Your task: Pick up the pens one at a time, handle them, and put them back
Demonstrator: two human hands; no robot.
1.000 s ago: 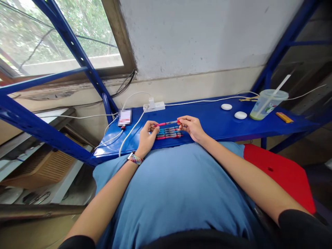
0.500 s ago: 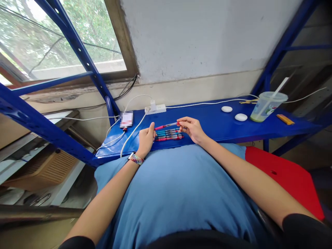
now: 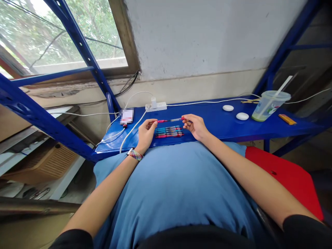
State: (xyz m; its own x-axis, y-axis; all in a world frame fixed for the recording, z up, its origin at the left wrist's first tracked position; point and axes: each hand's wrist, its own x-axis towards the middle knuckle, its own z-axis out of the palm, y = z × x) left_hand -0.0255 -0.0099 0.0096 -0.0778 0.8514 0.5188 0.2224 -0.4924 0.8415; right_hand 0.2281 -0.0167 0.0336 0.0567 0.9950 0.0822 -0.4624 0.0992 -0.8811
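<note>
Between my two hands, above the blue table (image 3: 210, 126), is a red pen in two parts. The pink front part (image 3: 162, 121) is pinched by my left hand (image 3: 146, 133) at its left end. My right hand (image 3: 195, 126) pinches the red end of the clear barrel (image 3: 176, 120). A thin dark stretch, apparently the refill, shows between the parts. Just below, several pens (image 3: 169, 131) with blue and red grips lie side by side in a row, with neither hand holding them.
A white power strip (image 3: 156, 106) with plugs and cables stands by the wall, next to a small boxy device (image 3: 127, 116). Rightward are two white oval objects (image 3: 228, 108), a plastic cup (image 3: 268, 107) with a straw and a yellow packet (image 3: 287, 119). A red stool (image 3: 285, 180) stands at the right.
The pen's two parts have come apart a little, with a thin dark stretch now between them. Both hands have risen slightly, and my left thumb has come down onto the pink part.
</note>
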